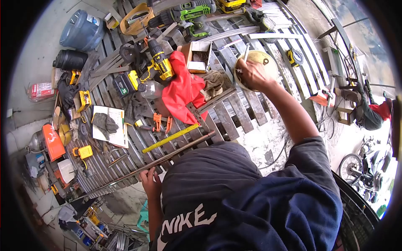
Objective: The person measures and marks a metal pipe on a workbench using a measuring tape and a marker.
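My right hand (253,75) is closed around a slim pale stick (247,50), whose kind I cannot make out. It is over a round cream-coloured disc (270,62) with a small dark-rimmed hole, lying on the slatted metal bench (247,106). My left hand (150,182) rests at the near edge of the bench, fingers apart and touching a long metal tube (176,152). Between the hands lie a yellow ruler-like strip (171,138) and a red cloth (180,90). An open cardboard box (199,58) stands to the left of the disc.
A yellow drill (161,62), a green drill (194,12), a tape measure (295,57), orange clamps (161,122) and a grey glove (105,122) lie on the bench. A blue water jug (82,31) stands far left. Another person (372,115) and a motorcycle (360,171) are at right.
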`<action>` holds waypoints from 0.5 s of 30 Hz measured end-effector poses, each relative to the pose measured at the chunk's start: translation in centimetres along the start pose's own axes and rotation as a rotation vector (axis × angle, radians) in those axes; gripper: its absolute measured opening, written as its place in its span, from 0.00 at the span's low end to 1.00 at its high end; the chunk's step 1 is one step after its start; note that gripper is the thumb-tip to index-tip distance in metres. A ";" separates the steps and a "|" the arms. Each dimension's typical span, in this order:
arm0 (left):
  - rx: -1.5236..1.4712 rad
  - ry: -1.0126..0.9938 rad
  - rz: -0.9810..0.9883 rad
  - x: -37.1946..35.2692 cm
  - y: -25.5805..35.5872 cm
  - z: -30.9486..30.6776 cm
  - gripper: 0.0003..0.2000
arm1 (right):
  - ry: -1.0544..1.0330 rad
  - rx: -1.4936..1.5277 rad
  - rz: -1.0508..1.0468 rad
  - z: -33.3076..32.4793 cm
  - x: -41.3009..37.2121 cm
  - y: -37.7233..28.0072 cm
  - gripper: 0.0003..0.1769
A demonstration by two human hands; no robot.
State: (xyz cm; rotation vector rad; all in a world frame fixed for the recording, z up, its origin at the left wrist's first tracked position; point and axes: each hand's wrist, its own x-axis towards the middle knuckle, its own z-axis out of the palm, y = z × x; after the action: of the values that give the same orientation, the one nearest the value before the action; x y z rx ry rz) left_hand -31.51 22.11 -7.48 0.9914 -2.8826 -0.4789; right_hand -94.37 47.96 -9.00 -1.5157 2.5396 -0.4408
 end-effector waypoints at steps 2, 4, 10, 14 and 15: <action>0.012 0.052 -0.007 0.3 0.7 -0.3 0.16 | -0.033 0.031 0.051 0.8 0.0 0.5 0.17; 0.003 0.091 -0.032 0.0 1.2 -0.5 0.15 | -0.018 0.031 0.060 1.0 -0.3 1.0 0.17; 0.017 0.157 -0.045 -1.1 0.6 -0.4 0.14 | 0.594 0.312 0.340 -6.3 -3.8 0.0 0.13; 0.005 0.147 0.017 -0.5 0.4 -0.3 0.15 | 0.902 0.724 0.386 -8.5 -5.7 1.5 0.26; 0.000 0.140 0.028 -0.2 0.6 -0.4 0.15 | 0.916 0.853 0.363 -9.1 -6.1 1.5 0.27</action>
State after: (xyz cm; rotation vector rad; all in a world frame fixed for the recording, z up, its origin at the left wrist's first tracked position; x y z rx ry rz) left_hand -31.67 22.54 -6.91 0.9436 -2.7683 -0.3911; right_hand -95.23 55.54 -1.04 -0.5486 2.4195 -2.1645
